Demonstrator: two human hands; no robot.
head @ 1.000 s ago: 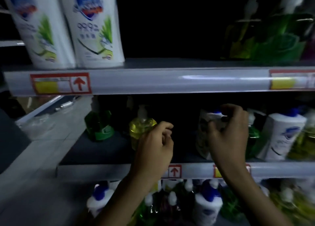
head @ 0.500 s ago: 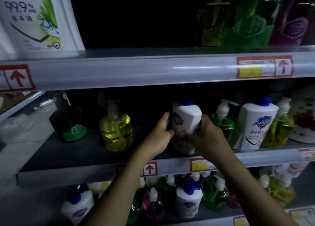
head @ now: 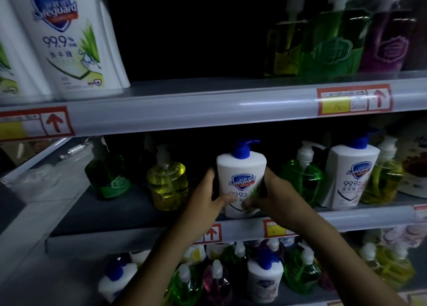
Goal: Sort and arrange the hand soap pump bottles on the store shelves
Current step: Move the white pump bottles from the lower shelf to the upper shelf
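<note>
A white Safeguard pump bottle (head: 240,171) with a blue pump stands upright on the middle shelf (head: 111,213), label facing me. My left hand (head: 205,199) grips its left side, thumb across the lower label. My right hand (head: 272,195) grips its right side, thumb on the label's lower right. Left of it stand a yellow pump bottle (head: 167,183) and a dark green one (head: 107,178). To its right are a green pump bottle (head: 302,178), a second white Safeguard bottle (head: 349,178) and a yellow-green bottle (head: 383,181).
The top shelf (head: 208,104) carries large white Safeguard refill bottles (head: 69,42) at left and yellow, green and purple pump bottles (head: 332,40) at right, with a dark gap between. The bottom shelf holds several mixed pump bottles (head: 263,278). Floor lies at left.
Both hands have closed on the white bottle and turned it, so its label now faces me and it stands upright. The view has shifted rightward.
</note>
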